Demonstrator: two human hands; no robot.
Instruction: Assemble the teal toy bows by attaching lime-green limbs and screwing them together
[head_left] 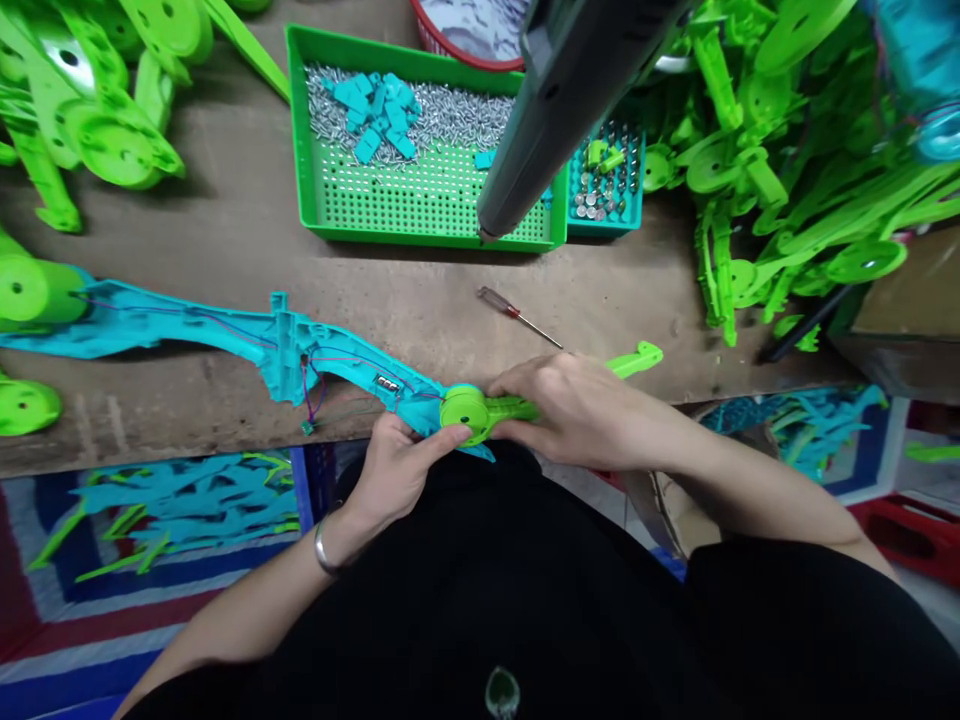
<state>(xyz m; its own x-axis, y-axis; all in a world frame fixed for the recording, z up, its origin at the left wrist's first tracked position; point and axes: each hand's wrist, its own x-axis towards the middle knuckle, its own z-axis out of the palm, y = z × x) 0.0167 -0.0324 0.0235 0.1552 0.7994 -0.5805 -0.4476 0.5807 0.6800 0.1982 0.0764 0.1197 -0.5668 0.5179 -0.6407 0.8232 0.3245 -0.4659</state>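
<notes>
Worn wooden bench (420, 285) carries the turquoise plastic half-shell (349, 345) along its near edge; the left hand (394, 465) pinches it together with the lime-green disc-ended arm (463, 402); the right hand (577, 410) curls round that arm; dangling wires (306, 392) could snag if the half-shell slipped.

open lane: bare brown wooden tabletop (420, 285) between green perforated plastic tray (420, 238) and long curved turquoise plastic shell (161, 320). blockers: slim screwdriver with red-collared handle (514, 312) at lane's right, thick grey cylindrical pole (540, 140) across tray's right side, tangled lime-green plastic heap (772, 100) far right, lime-green plastic parts (124, 145) upper left.
</notes>
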